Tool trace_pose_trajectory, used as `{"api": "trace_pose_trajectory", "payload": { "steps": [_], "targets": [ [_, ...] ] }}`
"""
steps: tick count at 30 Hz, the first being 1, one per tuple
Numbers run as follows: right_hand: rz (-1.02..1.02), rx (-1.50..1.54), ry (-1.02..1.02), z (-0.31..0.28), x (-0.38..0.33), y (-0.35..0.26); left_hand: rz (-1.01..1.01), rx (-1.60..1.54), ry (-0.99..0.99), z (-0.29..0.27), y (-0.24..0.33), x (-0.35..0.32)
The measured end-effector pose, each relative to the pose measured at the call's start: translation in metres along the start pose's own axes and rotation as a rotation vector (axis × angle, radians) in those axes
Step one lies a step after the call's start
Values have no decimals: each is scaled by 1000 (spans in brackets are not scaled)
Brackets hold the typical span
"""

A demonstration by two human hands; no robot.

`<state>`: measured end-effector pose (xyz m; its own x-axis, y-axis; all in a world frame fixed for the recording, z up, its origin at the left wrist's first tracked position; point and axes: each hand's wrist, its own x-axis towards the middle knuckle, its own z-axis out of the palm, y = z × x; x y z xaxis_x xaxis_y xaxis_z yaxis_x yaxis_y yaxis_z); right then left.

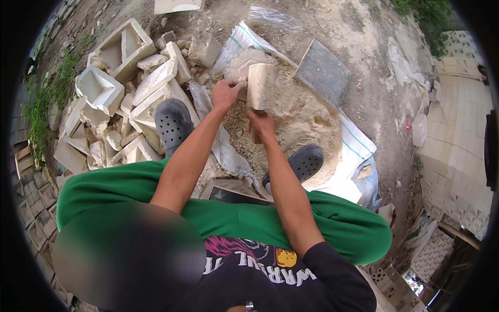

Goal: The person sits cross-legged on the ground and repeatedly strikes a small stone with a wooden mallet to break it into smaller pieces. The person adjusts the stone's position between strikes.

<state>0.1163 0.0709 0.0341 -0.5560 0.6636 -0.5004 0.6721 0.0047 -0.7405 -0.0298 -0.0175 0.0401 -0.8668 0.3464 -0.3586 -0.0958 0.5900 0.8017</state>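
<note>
My right hand point(261, 125) is closed round the handle of a wooden mallet point(261, 86), its thick, pale cylindrical head pointing away from me. Just left of the mallet head, my left hand point(227, 93) is closed in a pinch. What its fingers hold is hidden or too small to make out. Beyond both hands sits a rounded, dusty stone point(250, 58), partly covered by the mallet head. Pale crumbs and powder point(291, 125) lie beneath my hands on a spread white woven sack point(356, 138) with green stripes.
A heap of broken cream-coloured blocks point(156, 80) is piled to the left. A flat grey slab point(323, 73) lies at the far right of the sack. My feet in dark clogs point(174, 125) flank the powder. Stacked pale blocks point(457, 119) stand along the right side.
</note>
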Motion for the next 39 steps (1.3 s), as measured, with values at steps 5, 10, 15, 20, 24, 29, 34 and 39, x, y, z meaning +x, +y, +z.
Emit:
{"api": "trace_pose_trajectory", "payload": {
  "steps": [5, 10, 15, 20, 24, 29, 34, 39],
  "targets": [
    [-142, -101, 13, -23, -3, -15, -28, 10, 18, 0, -2, 1],
    [-376, 47, 92, -40, -22, -93, -45, -13, 15, -2, 0, -1],
    [-439, -27, 95, -16, 15, -49, -24, -25, -1, -1, 1, 1],
    [216, -124, -171, -31, -3, -45, -43, 22, 33, -5, -4, 0],
    [-44, -290, -3, -43, -9, -56, -62, 11, 11, -4, 5, -1],
    [-559, -68, 159, -32, -18, -88, -72, -17, -6, -5, 2, -1],
    [-65, -263, 41, -5, 2, -7, -40, -45, -7, 1, -5, 3],
    [-124, -291, 18, -19, 0, -11, -26, -6, 31, 3, -10, 5]
  ]
}}
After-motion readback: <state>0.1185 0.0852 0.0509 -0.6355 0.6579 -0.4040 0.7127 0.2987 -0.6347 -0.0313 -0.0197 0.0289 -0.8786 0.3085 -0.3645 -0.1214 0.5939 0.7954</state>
